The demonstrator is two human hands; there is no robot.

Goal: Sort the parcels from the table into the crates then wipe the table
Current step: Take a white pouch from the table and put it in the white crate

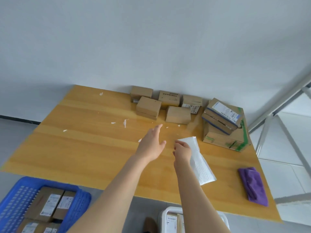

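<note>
Stands over blue crate [80,199] and white crate [165,211] off near edge of table [84,148], pinches end of white mailer [200,167] right of centre in right hand [182,152], extends open left hand [151,143] toward boxes [177,115] at far edge; may lose white mailer from so thin a pinch.

Right hand [182,153] gripping white mailer [200,163], left hand [152,142] outstretched

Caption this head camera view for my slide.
Right hand grips a white bubble mailer; left hand reaches open toward cardboard parcels on the table.
</note>
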